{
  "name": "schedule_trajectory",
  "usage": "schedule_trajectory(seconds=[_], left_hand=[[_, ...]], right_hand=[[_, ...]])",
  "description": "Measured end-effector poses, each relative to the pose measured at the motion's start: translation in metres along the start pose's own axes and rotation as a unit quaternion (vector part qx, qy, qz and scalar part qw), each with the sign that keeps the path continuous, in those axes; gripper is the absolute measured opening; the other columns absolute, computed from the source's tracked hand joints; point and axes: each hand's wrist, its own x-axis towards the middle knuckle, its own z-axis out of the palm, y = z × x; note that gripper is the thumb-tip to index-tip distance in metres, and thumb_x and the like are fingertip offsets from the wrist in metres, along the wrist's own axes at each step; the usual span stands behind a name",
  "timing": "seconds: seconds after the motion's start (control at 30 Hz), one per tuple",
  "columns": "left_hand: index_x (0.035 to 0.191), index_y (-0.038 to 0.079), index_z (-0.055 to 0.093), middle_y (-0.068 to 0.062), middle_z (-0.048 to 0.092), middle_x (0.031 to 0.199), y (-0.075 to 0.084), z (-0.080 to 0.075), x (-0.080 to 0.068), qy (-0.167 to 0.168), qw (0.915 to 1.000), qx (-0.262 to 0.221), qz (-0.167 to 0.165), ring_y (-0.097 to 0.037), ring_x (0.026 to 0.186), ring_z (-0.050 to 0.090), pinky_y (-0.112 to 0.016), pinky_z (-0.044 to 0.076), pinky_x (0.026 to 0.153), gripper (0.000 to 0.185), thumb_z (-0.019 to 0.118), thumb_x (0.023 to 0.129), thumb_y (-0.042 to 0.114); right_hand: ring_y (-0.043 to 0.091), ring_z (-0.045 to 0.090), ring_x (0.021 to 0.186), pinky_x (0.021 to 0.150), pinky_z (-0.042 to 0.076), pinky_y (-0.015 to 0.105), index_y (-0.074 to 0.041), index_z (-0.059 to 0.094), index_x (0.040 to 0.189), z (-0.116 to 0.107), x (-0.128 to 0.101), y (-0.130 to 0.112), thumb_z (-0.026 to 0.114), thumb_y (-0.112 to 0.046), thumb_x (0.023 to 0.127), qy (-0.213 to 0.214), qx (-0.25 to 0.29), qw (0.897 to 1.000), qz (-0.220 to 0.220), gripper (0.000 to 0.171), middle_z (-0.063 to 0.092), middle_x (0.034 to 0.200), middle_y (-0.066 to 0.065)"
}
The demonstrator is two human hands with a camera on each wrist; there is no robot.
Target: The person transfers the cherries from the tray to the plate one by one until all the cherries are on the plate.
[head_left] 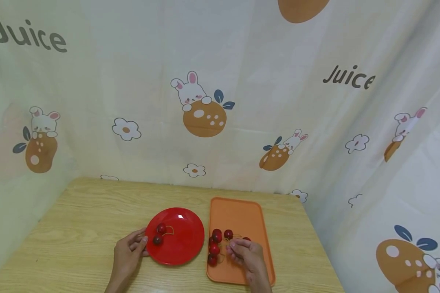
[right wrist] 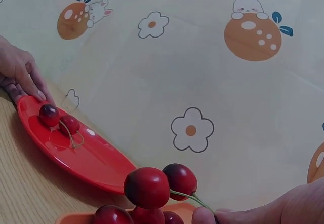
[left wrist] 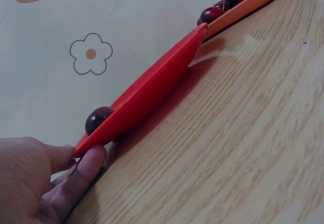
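Your right hand (head_left: 247, 254) pinches the thin green stems of a pair of glossy red cherries (right wrist: 157, 183) over the flat orange plastic tray (head_left: 242, 211). The fruit hangs out ahead of your fingertips in the right wrist view, stems running back toward the grip. Your left hand (head_left: 128, 252) steadies the near-left rim of the round red plastic plate (head_left: 183, 248), thumb on top and fingers under the edge, as the left wrist view shows.

The plate lies to the left of the held pair, just beside the tray on the pale wooden table (head_left: 77, 228). So the fruit's way from the grip runs leftward across the tray's long edge. Your right hand is the nearer one to the tray, your left to the plate.

Two dark red cherries (head_left: 159, 234) sit on the plate near your left thumb, a curled stem beside them. Several loose red cherries (head_left: 215, 242) remain on the tray's left side.

From the head view your right hand covers the held pair. How many cherries lie beneath it cannot be made out. Behind stands a cream curtain printed with rabbits and "Juice" (head_left: 242, 61).
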Motion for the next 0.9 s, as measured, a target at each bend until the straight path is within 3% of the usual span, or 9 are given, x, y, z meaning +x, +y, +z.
schedule_trajectory(seconds=[0.37, 0.9], left_hand=[[0.141, -0.011, 0.066, -0.030, 0.076, 0.108, 0.0001, 0.0010, -0.0021, 0.000, 1.0000, 0.002, -0.006, -0.009, 0.068, 0.076, -0.029, 0.072, 0.064, 0.037, 0.066, 0.104, -0.008], [0.139, -0.011, 0.067, -0.030, 0.077, 0.107, -0.0008, 0.0003, -0.0026, 0.003, 0.9999, 0.002, 0.014, -0.009, 0.067, 0.076, -0.029, 0.071, 0.061, 0.036, 0.068, 0.104, -0.006]], right_hand=[[0.011, 0.078, 0.075, 0.066, 0.065, 0.016, 0.013, 0.074, 0.118, 0.0070, -0.0029, -0.0024, 0.073, 0.001, 0.101, -0.013, -0.009, 1.000, -0.004, 0.021, 0.083, 0.087, 0.005], [0.010, 0.078, 0.076, 0.067, 0.066, 0.018, 0.012, 0.075, 0.115, 0.0088, -0.0023, -0.0011, 0.073, 0.002, 0.101, -0.018, 0.010, 1.000, -0.003, 0.017, 0.083, 0.086, 0.005]])
